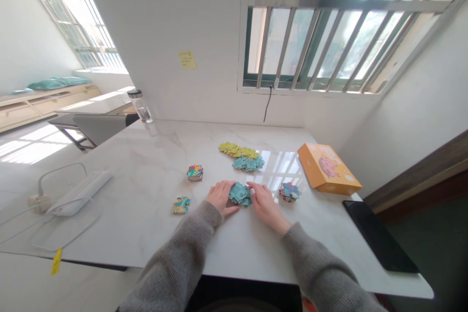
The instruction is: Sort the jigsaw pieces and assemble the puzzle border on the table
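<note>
A loose pile of teal jigsaw puzzle pieces (pixel 240 193) lies on the white table between my two hands. My left hand (pixel 221 197) rests flat against the pile's left side, its fingers stretched forward and its thumb apart. On the other side my right hand (pixel 262 200) borders the pile with fingers extended, the index fingertip near the pile's upper right edge. Neither hand grips a piece. Just beyond are a spread row of teal puzzle pieces (pixel 248 163) and a row of yellow-green puzzle pieces (pixel 239 150). A stack of multicoloured puzzle pieces (pixel 289 191) sits right of my right hand.
Two more puzzle stacks, one farther (pixel 195 173) and one nearer (pixel 181 205), stand at left. An orange box (pixel 329 167) and a black tablet-like slab (pixel 380 236) lie at right. A power strip (pixel 80 194) with cables and a glass bottle (pixel 141 107) are on the table's left.
</note>
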Tool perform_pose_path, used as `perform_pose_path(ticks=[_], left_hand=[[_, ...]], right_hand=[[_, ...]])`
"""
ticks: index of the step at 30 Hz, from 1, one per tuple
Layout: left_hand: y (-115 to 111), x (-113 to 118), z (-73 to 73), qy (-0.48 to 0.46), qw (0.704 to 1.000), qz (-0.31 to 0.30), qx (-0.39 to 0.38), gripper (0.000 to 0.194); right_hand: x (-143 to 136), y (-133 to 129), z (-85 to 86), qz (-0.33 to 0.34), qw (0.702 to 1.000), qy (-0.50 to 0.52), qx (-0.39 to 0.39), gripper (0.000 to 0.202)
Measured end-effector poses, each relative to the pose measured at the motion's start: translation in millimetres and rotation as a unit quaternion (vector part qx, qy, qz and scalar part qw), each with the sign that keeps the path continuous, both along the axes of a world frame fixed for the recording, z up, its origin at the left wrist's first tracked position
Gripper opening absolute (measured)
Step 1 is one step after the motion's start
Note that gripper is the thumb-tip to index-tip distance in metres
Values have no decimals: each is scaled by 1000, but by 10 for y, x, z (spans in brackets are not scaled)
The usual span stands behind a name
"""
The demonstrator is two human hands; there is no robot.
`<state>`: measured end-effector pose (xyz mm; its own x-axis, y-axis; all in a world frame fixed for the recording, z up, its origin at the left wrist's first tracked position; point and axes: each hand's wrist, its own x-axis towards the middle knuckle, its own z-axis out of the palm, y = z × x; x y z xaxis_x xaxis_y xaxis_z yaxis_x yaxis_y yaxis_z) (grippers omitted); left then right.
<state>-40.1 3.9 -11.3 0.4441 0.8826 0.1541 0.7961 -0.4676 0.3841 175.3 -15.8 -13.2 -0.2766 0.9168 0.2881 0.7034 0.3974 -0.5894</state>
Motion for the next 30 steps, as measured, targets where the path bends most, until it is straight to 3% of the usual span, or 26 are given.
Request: perform_pose_path(ticks=[4, 9, 13, 19, 24, 30], left_hand=[[17, 8, 17, 29, 1000, -10, -5, 77], [127, -18, -115, -31, 995, -89, -21, 72], [84, -33, -137, -56, 993, -96, -30, 72], [-16, 21, -146, -6, 997, -68, -24, 101], [44, 76, -200, -45, 995, -92, -12, 87], [-9, 87, -121, -32, 990, -136, 36, 83]], right_hand=[[-14, -57, -2, 4, 1000, 6, -4, 45], [-14, -80, 19, -8, 998, 42, -46, 42], [-4, -60, 31, -13, 994, 73, -77, 42], [-4, -51, 39, -21, 993, 75, -85, 40], [19, -41, 62, -15, 988, 96, -124, 38], [68, -34, 15, -8, 982, 120, -147, 41]])
